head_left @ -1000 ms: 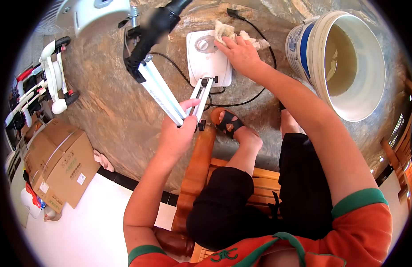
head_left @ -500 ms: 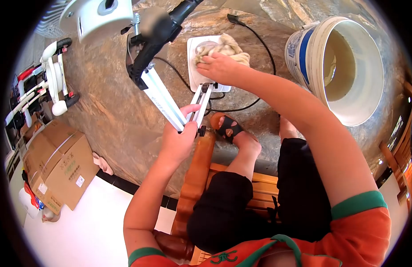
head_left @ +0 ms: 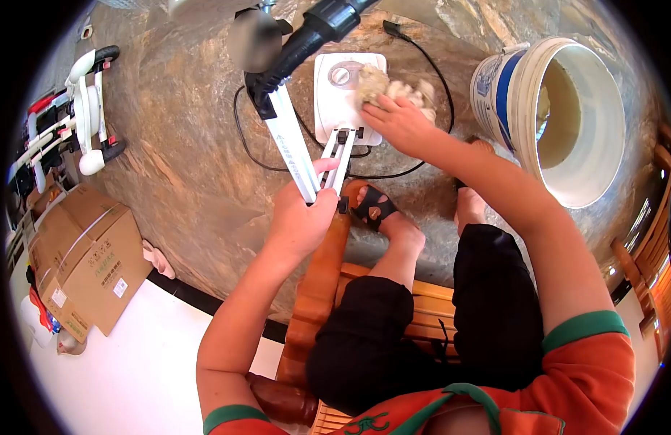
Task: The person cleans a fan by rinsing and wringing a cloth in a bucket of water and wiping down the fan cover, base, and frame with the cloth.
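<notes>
My left hand (head_left: 303, 214) is wrapped round the lower joint of a white folding arm (head_left: 292, 148), where two sections meet in a V. One section leads up to a black hinge and tube (head_left: 306, 43); the other, with twin rails, joins a white base (head_left: 335, 109) with a round dial. At the base's right edge my right hand (head_left: 402, 125) presses on a bunched beige cloth (head_left: 415, 94), fingers bent over its lower side. Part of the cloth lies over the base. A white housing (head_left: 201, 9) is cut off at the top edge.
A white bucket (head_left: 513, 94) of murky water leans at the right. A black cord with a plug (head_left: 393, 29) curls over the stone-patterned floor. Cardboard boxes (head_left: 96, 254) and a white-framed wheeled object (head_left: 85, 116) stand left. Beneath me is a wooden seat (head_left: 430, 304).
My right hand and the cloth have slid right, uncovering the dial. The folding arm and base have shifted slightly right in view, and the white housing has moved up, mostly out of view.
</notes>
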### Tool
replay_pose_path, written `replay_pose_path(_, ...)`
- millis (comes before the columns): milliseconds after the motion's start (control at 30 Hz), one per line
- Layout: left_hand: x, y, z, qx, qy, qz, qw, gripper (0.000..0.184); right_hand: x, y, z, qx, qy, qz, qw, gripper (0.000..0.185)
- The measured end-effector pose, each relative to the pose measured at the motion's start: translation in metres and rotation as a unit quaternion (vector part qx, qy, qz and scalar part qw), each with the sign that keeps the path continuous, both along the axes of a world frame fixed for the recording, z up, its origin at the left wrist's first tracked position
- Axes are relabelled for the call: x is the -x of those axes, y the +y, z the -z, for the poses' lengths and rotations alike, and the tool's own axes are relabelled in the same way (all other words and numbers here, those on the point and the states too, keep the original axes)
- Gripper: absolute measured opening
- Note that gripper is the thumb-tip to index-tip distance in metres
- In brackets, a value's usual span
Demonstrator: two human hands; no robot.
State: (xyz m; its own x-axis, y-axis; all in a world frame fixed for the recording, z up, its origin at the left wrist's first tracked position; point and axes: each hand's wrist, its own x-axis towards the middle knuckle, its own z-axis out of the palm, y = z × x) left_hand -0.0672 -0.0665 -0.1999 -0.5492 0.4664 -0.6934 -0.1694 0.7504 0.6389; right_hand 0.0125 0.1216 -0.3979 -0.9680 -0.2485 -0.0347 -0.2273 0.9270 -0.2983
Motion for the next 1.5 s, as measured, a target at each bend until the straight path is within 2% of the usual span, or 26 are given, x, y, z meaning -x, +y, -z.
replay_pose_path(200, 0.0, -0.006, 0.009, -0.048, -0.011, -0.034, 0.998, 0.036, 0.079, -0.028, 0.013, -0.023, 0.032, -0.113, 0.993, 0.032)
replay_pose_path(400, 0.001, -0.004, 0.007, -0.05, 0.009, -0.03, 0.998, 0.036, 0.065, -0.009, 0.001, -0.016, 0.012, -0.178, 0.984, 0.027)
replay_pose_path(500, 0.002, -0.003, 0.003, -0.026, 0.016, -0.011, 0.999, 0.036, 0.047, -0.001, 0.002, -0.006, 0.048, -0.156, 0.986, 0.027)
replay_pose_path(667, -0.001, 0.0, 0.006, -0.038, -0.007, -0.038, 0.999, 0.038, 0.082, -0.027, 0.0, -0.08, 0.001, -0.098, 0.992, 0.039)
replay_pose_path(767, 0.0, 0.001, 0.002, -0.043, -0.004, -0.037, 0.998, 0.038, 0.082, -0.031, -0.004, -0.067, -0.006, -0.063, 0.996, 0.044)
replay_pose_path(867, 0.001, -0.003, 0.005, -0.054, 0.007, -0.039, 0.998, 0.038, 0.058, -0.019, -0.011, -0.089, -0.087, 0.016, 0.992, 0.049)
replay_pose_path(1000, 0.0, -0.008, 0.012, -0.052, 0.024, -0.022, 0.998, 0.038, 0.022, 0.011, -0.002, -0.052, -0.008, 0.106, 0.993, 0.054)
replay_pose_path(1100, -0.001, -0.005, 0.01, -0.051, 0.019, -0.026, 0.998, 0.038, 0.027, -0.008, -0.006, -0.067, -0.083, 0.158, 0.982, 0.053)
replay_pose_path(1200, 0.0, -0.006, 0.01, -0.062, 0.015, -0.041, 0.997, 0.037, 0.025, -0.021, -0.015, -0.088, -0.094, 0.041, 0.991, 0.051)
replay_pose_path(1300, -0.001, -0.006, 0.013, -0.066, 0.023, -0.032, 0.997, 0.038, 0.036, -0.016, -0.011, -0.075, -0.075, 0.044, 0.993, 0.048)
replay_pose_path(1333, -0.001, -0.006, 0.012, -0.063, 0.029, -0.025, 0.997, 0.038, 0.047, -0.016, -0.013, -0.118, -0.095, 0.079, 0.985, 0.046)
replay_pose_path(1433, 0.0, -0.002, 0.004, -0.044, 0.017, -0.03, 0.998, 0.038, 0.062, -0.014, -0.015, -0.102, -0.123, 0.116, 0.98, 0.046)
replay_pose_path(1500, -0.001, -0.01, 0.011, -0.052, 0.017, -0.026, 0.998, 0.038, 0.058, -0.01, -0.009, -0.086, -0.098, 0.113, 0.985, 0.045)
